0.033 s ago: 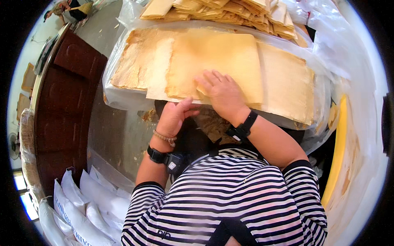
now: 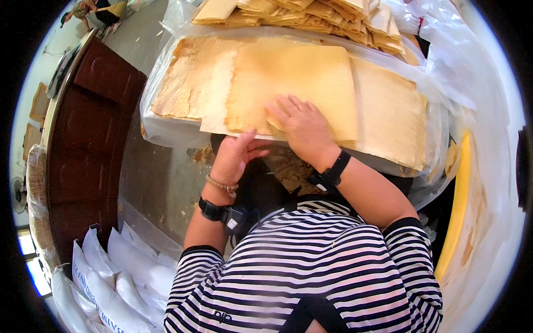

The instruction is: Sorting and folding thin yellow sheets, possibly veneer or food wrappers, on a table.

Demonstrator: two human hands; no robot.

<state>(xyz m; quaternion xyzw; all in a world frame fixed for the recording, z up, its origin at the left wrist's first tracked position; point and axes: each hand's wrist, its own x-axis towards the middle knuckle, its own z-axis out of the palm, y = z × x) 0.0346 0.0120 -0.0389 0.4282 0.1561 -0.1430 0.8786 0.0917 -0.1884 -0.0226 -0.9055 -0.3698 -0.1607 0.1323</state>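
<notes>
At the far left stands a dark brown wooden cabinet (image 2: 91,150), and below it, toward the near left corner of my view, lie white filled sacks (image 2: 105,283) on the floor.

My left hand (image 2: 236,155) sits just under the near edge of the stack of thin yellowish sheets (image 2: 388,116), fingers loosely curled and thumb up against the lip of the top sheet (image 2: 294,83); I cannot tell whether it pinches that edge or only touches it. The stack rests on clear plastic wrap (image 2: 158,130) that spreads out past its left and near edges.

My right hand (image 2: 302,125) lies flat and open, palm down, on the near edge of that top sheet, pressing it rather than gripping it. That sheet lies slightly askew over the paler, ragged-edged sheets below.

I judge the work to be at an early point: this one sheet is only being worked loose at its near edge, and the whole stack is still under it. Beyond the far edge lies a heap of folded sheets (image 2: 311,14), and a yellow strip (image 2: 458,205) runs along the right.
</notes>
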